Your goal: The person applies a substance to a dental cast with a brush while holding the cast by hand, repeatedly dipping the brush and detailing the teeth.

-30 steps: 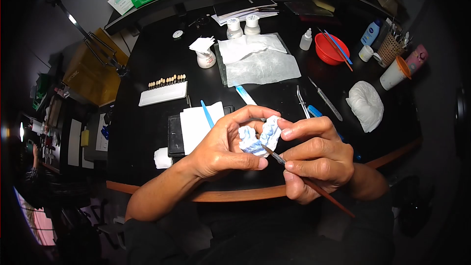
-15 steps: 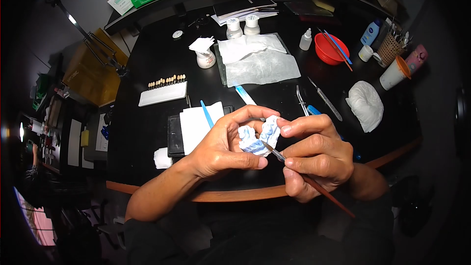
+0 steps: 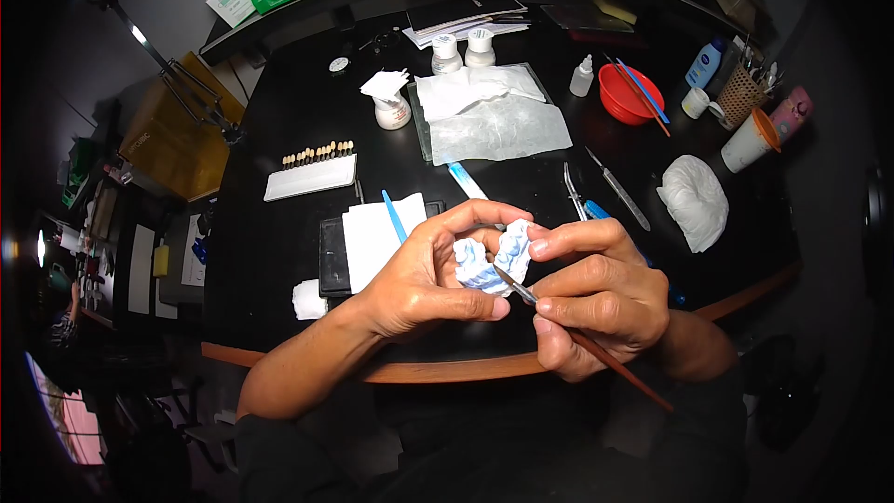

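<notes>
Above the table's front edge, my left hand (image 3: 424, 270) holds a white and pale-blue dental cast (image 3: 477, 270) between its thumb and fingers. My right hand (image 3: 605, 303) grips a thin brush (image 3: 596, 352) with a reddish-brown handle. The dark tip of the brush rests at the middle of the cast, and the right index fingertip is at the cast's right side. Left of the hands, a white paper pad (image 3: 368, 242) lies on a black box with a blue stick (image 3: 394, 216) on top.
Behind the hands are a paper-covered glass slab (image 3: 498, 130), a tooth shade guide (image 3: 310, 177), white jars (image 3: 446, 54) and a red bowl (image 3: 626, 104). Tweezers (image 3: 573, 191), a metal spatula (image 3: 618, 190) and a tissue wad (image 3: 694, 203) lie at the right. A person's arm (image 3: 74, 303) shows far left.
The brush tip has shifted slightly up and left on the cast, with small movements of my right hand. My left hand keeps nearly the same position.
</notes>
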The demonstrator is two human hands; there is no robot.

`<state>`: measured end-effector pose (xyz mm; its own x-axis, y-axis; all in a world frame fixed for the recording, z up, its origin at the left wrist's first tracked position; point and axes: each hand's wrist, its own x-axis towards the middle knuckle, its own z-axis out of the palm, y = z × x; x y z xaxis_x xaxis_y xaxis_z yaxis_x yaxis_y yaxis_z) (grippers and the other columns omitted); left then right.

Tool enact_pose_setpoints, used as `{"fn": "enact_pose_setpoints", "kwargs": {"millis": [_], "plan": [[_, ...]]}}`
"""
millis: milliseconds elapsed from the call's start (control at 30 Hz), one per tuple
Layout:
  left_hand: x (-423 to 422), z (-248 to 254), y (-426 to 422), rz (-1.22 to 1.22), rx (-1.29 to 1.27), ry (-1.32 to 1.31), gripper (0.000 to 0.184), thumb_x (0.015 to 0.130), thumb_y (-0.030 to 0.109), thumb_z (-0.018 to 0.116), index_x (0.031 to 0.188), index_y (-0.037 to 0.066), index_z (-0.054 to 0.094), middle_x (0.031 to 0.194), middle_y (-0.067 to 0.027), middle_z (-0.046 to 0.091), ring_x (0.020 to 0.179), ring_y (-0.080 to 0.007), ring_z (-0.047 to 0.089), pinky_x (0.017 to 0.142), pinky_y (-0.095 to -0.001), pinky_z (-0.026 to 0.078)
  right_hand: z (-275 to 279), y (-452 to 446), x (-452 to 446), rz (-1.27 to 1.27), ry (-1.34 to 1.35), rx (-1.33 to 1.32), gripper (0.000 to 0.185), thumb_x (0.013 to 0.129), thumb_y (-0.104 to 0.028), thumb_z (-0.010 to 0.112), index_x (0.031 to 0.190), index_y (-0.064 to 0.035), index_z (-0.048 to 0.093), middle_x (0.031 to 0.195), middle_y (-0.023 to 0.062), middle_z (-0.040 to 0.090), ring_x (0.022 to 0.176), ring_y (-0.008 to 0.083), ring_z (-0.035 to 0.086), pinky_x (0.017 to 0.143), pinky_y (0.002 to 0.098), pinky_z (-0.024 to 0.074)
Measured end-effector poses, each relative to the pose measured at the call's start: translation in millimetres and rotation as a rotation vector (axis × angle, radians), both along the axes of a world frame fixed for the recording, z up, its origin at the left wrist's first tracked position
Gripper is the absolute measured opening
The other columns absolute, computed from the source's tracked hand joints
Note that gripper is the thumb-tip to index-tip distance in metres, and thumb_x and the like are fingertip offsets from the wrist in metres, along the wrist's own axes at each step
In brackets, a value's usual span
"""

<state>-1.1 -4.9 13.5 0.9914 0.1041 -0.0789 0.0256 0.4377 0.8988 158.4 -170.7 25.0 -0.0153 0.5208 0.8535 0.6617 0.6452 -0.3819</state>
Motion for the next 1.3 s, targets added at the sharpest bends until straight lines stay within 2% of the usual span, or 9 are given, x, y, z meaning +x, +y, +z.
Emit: {"fn": "enact_pose_setpoints", "kwargs": {"millis": [467, 867, 1300], "plan": [[0.5, -4.1, 0.3, -0.007, -0.030, -0.013, 0.082, 0.072, -0.006, 0.080, 0.147, 0.001, 0.049, 0.130, -0.0122, 0.065, 0.120, -0.0174, 0.062, 0.106, -0.0313, 0.046, 0.2, 0.1, 0.3, -0.007, -0.025, 0.006, 0.007, 0.081, 0.001, 0.077, 0.086, 0.0010, 0.072, 0.082, 0.0100, 0.071, 0.102, 0.0340, 0.073, 0.080, 0.0387, 0.0612], [0.7, 0.2, -2.1, -0.022, -0.083, -0.002, 0.077, 0.077, 0.002, 0.080, 0.147, -0.002, 0.049, 0.129, -0.0124, 0.064, 0.120, -0.0177, 0.063, 0.105, -0.0308, 0.047, 0.8, 0.7, 0.9, -0.020, -0.026, 0.012, 0.007, 0.079, 0.001, 0.076, 0.084, 0.0005, 0.071, 0.081, 0.0102, 0.070, 0.103, 0.0343, 0.072, 0.078, 0.0379, 0.0621], [0.1, 1.0, -1.1, -0.037, -0.075, 0.010, 0.073, 0.079, 0.000, 0.076, 0.147, -0.002, 0.049, 0.127, -0.0126, 0.065, 0.118, -0.0184, 0.065, 0.105, -0.0327, 0.049, 1.2, 1.5, 0.2, -0.023, -0.027, 0.011, 0.007, 0.081, 0.002, 0.077, 0.087, 0.0013, 0.073, 0.083, 0.0106, 0.071, 0.106, 0.0346, 0.072, 0.079, 0.0388, 0.0630]]}}
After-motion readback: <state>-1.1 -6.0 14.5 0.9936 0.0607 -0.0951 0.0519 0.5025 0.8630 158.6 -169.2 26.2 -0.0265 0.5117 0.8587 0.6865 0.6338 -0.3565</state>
